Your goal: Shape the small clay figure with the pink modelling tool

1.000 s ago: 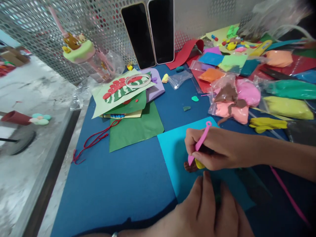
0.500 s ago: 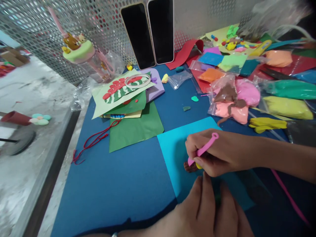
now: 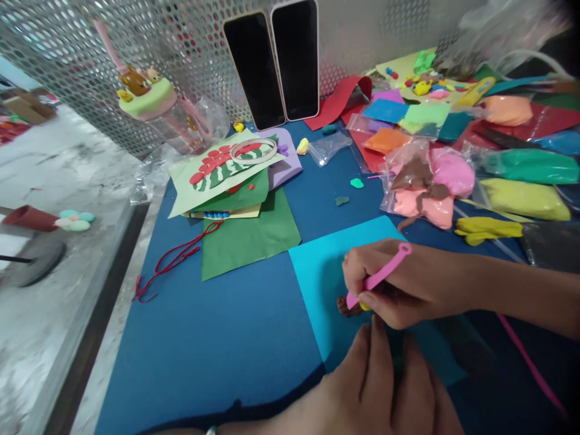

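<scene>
Blue ran across the table point(image 3: 203, 338) in front of you, with a perforated metal panel point(image 3: 353, 36) along its far side. Close to you, a turquoise sheet point(image 3: 312, 272) lay flat on the table, partly covered by your hands; a green paper point(image 3: 249, 248) lay beyond its left corner, under a small stack of cards. Your left hand point(image 3: 376, 386) reached in from the bottom, over the near part of the sheet, its fingers bent; whether they held anything, you could not tell from this view. Your right hand point(image 3: 417, 290) came in from the right, just beyond the left, thumb and fingers clamped on a pink tool point(image 3: 385, 270). Two phones point(image 3: 296, 60) leaned on the panel, well apart from your hands. Bags of clay point(image 3: 523, 198) lay past your right wrist. That tool slanted, ring end up and to the right, its flat tip down at a lump of brown clay point(image 3: 345, 306) on the sheet. Smallest of all, a yellow piece point(image 3: 364, 306) showed beside the brown lump, partly hidden by your right thumb.
</scene>
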A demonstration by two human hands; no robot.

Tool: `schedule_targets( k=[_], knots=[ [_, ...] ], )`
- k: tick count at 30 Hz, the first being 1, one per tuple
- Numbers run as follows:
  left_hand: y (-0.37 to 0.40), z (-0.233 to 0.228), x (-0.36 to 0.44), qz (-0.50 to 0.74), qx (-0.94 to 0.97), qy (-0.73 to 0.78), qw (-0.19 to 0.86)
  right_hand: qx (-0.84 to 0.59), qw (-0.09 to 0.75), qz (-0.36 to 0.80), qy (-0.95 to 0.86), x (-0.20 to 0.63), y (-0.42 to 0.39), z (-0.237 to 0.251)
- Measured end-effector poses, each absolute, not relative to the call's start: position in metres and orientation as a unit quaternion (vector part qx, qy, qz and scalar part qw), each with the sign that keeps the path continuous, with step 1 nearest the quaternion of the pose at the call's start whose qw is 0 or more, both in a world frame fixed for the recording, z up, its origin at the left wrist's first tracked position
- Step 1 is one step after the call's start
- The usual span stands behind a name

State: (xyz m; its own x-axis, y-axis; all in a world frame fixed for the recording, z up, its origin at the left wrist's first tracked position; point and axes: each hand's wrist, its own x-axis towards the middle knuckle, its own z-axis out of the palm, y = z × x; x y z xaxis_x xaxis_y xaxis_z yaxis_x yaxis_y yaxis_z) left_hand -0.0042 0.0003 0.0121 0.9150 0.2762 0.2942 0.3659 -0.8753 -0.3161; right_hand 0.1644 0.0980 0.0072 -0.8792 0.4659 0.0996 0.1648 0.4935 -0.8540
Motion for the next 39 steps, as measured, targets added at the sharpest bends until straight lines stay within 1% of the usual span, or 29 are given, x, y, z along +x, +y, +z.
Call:
schedule_targets(
  k=[7,20,24,30,35,39],
  knots=[
    [-0.0008,0.0109,-0.0054,-0.106,-0.966,-0.155,0.179,-0.161,0.169,0.415,-0.879,0.1620,0.0961,0.0085],
    [0.0010,0.0095,-0.0018,-0.135,-0.959,-0.174,0.179,-0.139,0.163,0.344,-0.914,0.1595,0.0953,0.0089],
    [0.0000,0.0103,-0.0018,-0.141,-0.958,-0.176,0.179,-0.129,0.175,0.343,-0.914,0.1593,0.0955,0.0087],
    [-0.0004,0.0112,-0.0014,-0.129,-0.962,-0.166,0.173,-0.136,0.218,0.402,-0.879,0.1652,0.0955,0.0066],
    [0.0000,0.0115,0.0003,-0.123,-0.961,-0.171,0.181,-0.107,0.207,0.332,-0.914,0.1660,0.0950,0.0021],
    [0.0004,0.0096,0.0008,-0.136,-0.957,-0.176,0.187,-0.102,0.192,0.323,-0.921,0.1657,0.0942,0.0006]
  ],
)
